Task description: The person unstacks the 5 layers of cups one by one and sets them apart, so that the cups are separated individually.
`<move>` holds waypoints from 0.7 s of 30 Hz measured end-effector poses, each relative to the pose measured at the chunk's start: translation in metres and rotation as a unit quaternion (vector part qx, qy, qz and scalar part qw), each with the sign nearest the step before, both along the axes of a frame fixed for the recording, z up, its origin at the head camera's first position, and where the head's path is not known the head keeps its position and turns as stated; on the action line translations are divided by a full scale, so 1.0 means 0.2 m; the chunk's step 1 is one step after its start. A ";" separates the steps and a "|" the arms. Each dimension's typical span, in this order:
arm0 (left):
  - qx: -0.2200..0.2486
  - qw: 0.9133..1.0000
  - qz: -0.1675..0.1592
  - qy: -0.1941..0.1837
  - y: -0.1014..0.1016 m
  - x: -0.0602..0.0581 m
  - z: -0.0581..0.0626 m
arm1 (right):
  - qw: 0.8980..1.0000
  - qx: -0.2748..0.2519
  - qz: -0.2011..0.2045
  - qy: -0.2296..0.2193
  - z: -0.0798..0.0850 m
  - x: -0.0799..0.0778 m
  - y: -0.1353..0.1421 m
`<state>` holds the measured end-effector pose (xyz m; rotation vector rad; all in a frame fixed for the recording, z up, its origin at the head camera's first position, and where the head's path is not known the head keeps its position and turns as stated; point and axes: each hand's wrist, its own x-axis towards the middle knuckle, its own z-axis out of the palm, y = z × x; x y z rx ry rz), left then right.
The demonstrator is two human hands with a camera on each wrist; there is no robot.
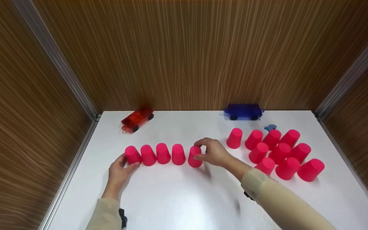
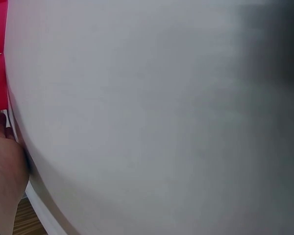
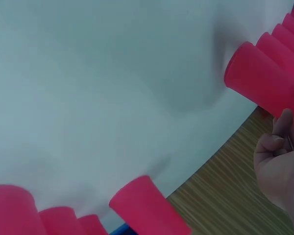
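Observation:
Several pink cups stand upside down in a side-by-side row on the white table (image 1: 171,195). My left hand (image 1: 118,174) wraps its thumb and fingers around the leftmost cup (image 1: 132,153). At the row's right end, my right hand (image 1: 216,154) pinches the last cup (image 1: 194,162) between thumb and fingers. A narrow gap separates that cup from its neighbour (image 1: 178,155). The right wrist view shows the same held cup (image 3: 259,78) with fingertips near its narrow end. Only the edge of the left hand (image 2: 7,169) enters the left wrist view, beside pink cups.
More upside-down cups (image 1: 279,154) cluster on the right under the right forearm's far side, with one cup (image 1: 234,138) slightly apart. A red toy car (image 1: 138,118), a blue toy car (image 1: 243,110) and a small blue piece (image 1: 270,127) lie toward the back wall (image 1: 184,57).

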<state>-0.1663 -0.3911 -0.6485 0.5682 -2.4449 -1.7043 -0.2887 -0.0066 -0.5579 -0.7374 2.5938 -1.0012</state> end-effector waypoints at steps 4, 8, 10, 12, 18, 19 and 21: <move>-0.004 1.000 -0.001 -0.007 0.00 0.00 0.00 | 1.000 0.008 0.002 -0.007 0.05 -0.02 0.08; -0.003 1.000 -0.004 -0.012 0.00 0.00 0.01 | 1.000 0.009 0.001 -0.020 0.11 -0.04 0.20; 0.001 1.000 -0.006 -0.012 0.00 0.00 0.01 | 1.000 0.006 0.001 -0.023 0.13 -0.04 0.27; 0.004 1.000 -0.006 -0.012 0.00 0.01 0.02 | 1.000 0.005 0.002 -0.023 0.15 -0.05 0.34; 0.006 1.000 -0.011 -0.012 0.00 0.01 0.02 | 0.999 0.014 -0.022 -0.021 0.15 -0.07 0.53; 0.007 1.000 -0.011 -0.012 0.00 0.01 0.02 | 0.999 0.016 -0.030 -0.024 0.15 -0.07 0.56; 0.010 1.000 -0.013 -0.009 0.00 0.01 0.02 | 0.998 0.023 -0.043 -0.028 0.15 -0.08 0.61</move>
